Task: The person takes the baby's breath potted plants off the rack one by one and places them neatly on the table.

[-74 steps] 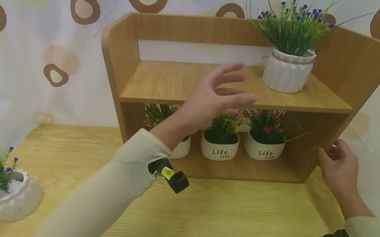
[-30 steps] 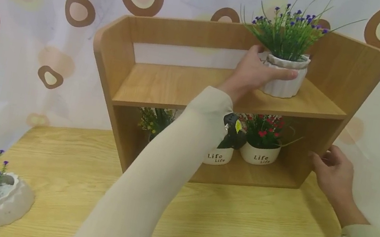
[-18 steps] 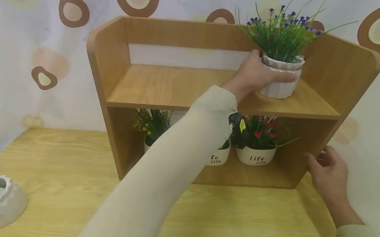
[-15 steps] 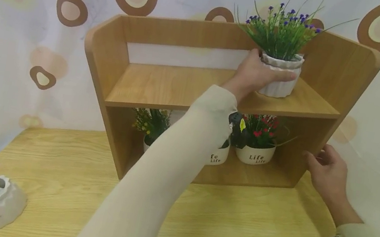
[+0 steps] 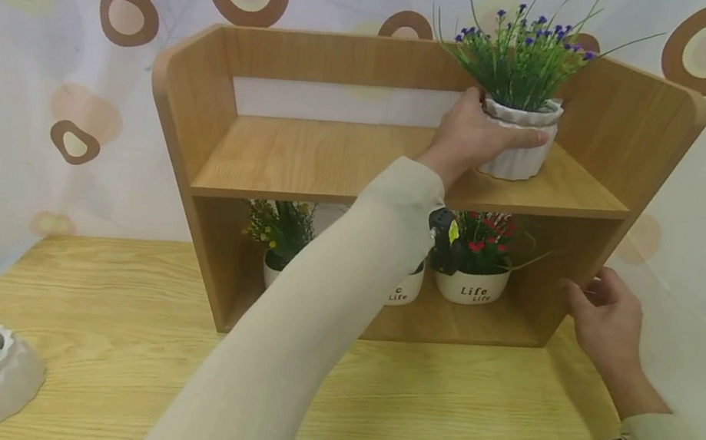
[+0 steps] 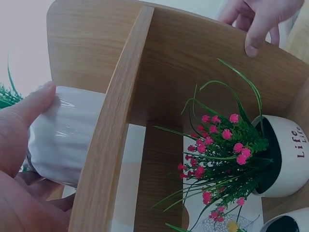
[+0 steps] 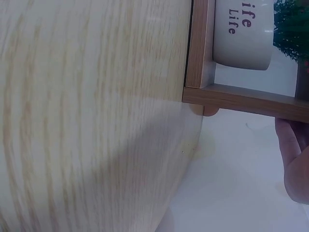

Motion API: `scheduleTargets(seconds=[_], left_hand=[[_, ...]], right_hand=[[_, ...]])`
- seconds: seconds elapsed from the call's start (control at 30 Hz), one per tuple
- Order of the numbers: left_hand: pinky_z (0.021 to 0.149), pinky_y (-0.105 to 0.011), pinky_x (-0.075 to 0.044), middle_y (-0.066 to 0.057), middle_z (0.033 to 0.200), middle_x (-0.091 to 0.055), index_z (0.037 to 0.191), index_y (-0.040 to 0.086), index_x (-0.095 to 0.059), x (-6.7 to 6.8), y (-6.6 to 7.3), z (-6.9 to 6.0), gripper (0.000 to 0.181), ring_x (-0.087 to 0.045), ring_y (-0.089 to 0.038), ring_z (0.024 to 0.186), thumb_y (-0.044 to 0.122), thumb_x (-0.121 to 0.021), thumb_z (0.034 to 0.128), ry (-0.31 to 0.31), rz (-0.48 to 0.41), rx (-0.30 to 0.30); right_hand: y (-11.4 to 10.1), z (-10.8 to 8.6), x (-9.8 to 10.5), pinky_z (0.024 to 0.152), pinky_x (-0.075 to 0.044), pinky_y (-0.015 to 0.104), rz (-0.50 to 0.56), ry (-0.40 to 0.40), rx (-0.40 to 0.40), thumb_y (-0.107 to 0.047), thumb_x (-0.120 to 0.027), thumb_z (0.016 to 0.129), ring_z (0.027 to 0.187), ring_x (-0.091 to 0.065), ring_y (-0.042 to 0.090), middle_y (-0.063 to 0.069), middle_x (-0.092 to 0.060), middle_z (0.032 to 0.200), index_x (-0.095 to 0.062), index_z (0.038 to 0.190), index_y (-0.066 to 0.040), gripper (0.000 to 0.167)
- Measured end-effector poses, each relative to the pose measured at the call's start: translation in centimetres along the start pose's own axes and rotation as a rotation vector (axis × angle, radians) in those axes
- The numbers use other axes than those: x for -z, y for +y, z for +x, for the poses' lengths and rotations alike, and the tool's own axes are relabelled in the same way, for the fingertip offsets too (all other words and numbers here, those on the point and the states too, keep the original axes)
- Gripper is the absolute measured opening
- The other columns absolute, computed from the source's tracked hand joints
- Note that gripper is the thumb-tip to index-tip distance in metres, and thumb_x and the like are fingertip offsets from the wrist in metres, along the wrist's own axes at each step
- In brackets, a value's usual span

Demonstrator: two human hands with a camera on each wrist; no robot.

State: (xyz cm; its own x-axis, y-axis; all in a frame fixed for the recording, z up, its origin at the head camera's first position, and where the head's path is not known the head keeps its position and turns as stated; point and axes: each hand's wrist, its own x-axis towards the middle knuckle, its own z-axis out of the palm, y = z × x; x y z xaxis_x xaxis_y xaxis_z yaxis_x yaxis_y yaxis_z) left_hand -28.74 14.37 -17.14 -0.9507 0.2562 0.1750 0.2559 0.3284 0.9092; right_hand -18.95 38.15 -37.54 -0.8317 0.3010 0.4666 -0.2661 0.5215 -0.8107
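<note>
A two-tier wooden shelf (image 5: 306,165) stands on the table. On its upper board, at the right, is a white ribbed flower pot (image 5: 525,155) with green grass and purple flowers. My left hand (image 5: 469,132) grips this pot from the left, thumb across its front; in the left wrist view the fingers go behind it. My right hand (image 5: 606,317) holds the shelf's right side panel near its front edge, the thumb (image 6: 256,41) over the inner face and the other fingers outside. In the right wrist view only part of the right hand (image 7: 294,164) shows beside the panel.
Below stand cream "Life" pots, one with red flowers (image 5: 472,283); my left sleeve partly hides the others. A second white pot (image 5: 4,380) with purple flowers is at the table's (image 5: 431,420) left front. A patterned curtain-like backdrop (image 5: 2,138) hangs behind.
My left hand has moved right and up from before the shelf's middle to grip the upper pot, then stayed there. The right hand keeps its hold. The view has shifted slightly.
</note>
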Motion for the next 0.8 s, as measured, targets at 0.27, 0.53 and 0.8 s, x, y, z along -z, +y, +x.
scheduleTargets(seconds=[0.27,0.53,0.8], left_hand=[[0.09,-0.015,-0.043,0.009,0.128,-0.056,0.144,0.019,-0.045,-0.04,-0.11,0.12,0.083,-0.054,-0.004,0.11,0.037,-0.088,0.0759,-0.008,-0.037,-0.026],[0.093,-0.017,-0.043,0.008,0.128,-0.055,0.144,0.019,-0.044,-0.07,-0.25,0.26,0.084,-0.053,-0.005,0.112,0.037,-0.089,0.0753,-0.013,-0.047,-0.02],[0.095,-0.018,-0.043,0.008,0.132,-0.054,0.145,0.019,-0.044,0.18,-0.16,0.31,0.086,-0.053,-0.006,0.114,0.036,-0.09,0.0745,-0.022,-0.075,-0.002]], right_hand=[[0.0,-0.05,-0.03,0.062,-0.053,0.013,0.008,0.009,0.001,-0.006,-0.064,0.094,0.078,-0.065,-0.007,-0.013,-0.069,0.087,-0.061,0.123,0.003,0.03],[-0.31,-0.19,0.11,0.063,-0.054,0.014,0.02,-0.002,0.006,-0.002,-0.062,0.094,0.079,-0.065,-0.007,-0.02,-0.066,0.087,-0.058,0.127,0.007,0.035],[-0.32,-0.17,0.11,0.063,-0.055,0.015,0.01,-0.004,-0.009,-0.004,-0.062,0.094,0.079,-0.065,-0.007,-0.018,-0.067,0.089,-0.058,0.13,0.007,0.037]])
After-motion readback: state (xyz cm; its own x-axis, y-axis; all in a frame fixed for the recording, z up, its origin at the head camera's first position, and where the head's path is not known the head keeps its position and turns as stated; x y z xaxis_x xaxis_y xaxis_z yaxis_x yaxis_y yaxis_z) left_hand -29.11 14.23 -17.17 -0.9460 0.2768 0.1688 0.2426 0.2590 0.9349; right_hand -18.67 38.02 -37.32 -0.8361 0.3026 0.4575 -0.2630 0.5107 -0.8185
